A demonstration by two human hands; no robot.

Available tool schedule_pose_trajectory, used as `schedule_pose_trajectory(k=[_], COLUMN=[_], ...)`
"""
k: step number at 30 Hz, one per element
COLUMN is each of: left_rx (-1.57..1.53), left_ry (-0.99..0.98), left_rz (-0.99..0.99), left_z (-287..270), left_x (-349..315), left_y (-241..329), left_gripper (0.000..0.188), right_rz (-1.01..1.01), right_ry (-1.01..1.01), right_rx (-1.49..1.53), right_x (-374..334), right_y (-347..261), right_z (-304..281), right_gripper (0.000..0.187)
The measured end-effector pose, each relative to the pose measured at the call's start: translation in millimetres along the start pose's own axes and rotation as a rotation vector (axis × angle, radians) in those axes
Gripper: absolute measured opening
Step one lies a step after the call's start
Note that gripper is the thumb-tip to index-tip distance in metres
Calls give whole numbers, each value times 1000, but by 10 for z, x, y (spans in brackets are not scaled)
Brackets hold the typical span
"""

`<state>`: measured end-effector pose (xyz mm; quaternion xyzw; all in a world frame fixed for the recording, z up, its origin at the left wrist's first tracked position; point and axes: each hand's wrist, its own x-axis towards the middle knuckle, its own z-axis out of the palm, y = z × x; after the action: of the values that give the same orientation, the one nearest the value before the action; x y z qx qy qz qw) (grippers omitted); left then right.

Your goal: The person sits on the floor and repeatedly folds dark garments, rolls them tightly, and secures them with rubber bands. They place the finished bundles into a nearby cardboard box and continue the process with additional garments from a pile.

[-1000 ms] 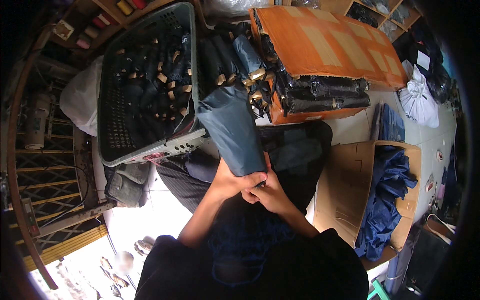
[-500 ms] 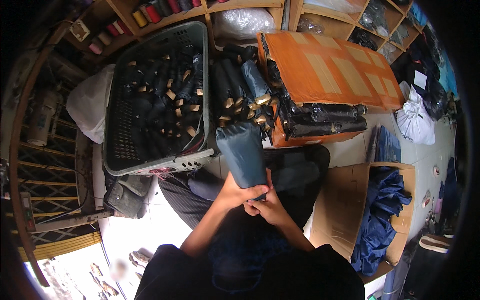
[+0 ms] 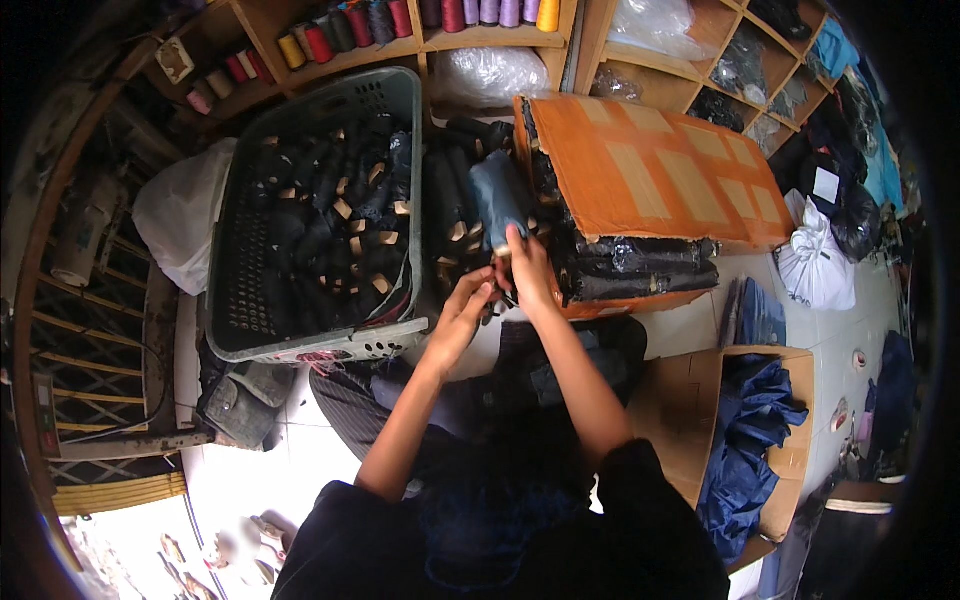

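The rolled bundle (image 3: 490, 190) is kinda slate blue, while the basket bundles (image 3: 300, 240) look basically black with tan ends (image 3: 343, 208). Carton's (image 3: 590, 190) bright orange with beige tape patches (image 3: 638, 180), crumpled fabric (image 3: 745, 430) navy, trousers (image 3: 345, 405) dark pinstripe, spools (image 3: 401, 18) red, purple, yellow, grey.

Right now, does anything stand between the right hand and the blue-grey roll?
Nothing visible does: the right hand has its thumb apparently against the near end of the blue-grey roll. Dark rolls lie left of it.

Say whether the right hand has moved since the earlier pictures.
Yes: the right hand has moved forward, closer to the orange box, now just left of it.
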<state>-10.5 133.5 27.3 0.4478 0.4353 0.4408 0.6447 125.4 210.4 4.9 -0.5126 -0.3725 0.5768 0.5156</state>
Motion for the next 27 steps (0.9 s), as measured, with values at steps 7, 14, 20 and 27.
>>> schedule_pose_trajectory(k=[7, 14, 20, 27], left_rx=[39, 964, 1040, 20], left_ry=[174, -356, -399, -53], left_rz=[-60, 343, 554, 67], left_z=[-54, 393, 467, 664], left_x=[-445, -611, -372, -506], left_y=[-583, -992, -1279, -916], left_gripper=[31, 45, 26, 13], right_rz=[68, -583, -324, -341], right_ry=[-47, 278, 367, 156], right_rx=[-228, -728, -800, -666], right_x=[198, -977, -1820, -2058], right_y=[-92, 41, 118, -21], right_z=[-67, -929, -1435, -979], right_gripper=[37, 16, 10, 28])
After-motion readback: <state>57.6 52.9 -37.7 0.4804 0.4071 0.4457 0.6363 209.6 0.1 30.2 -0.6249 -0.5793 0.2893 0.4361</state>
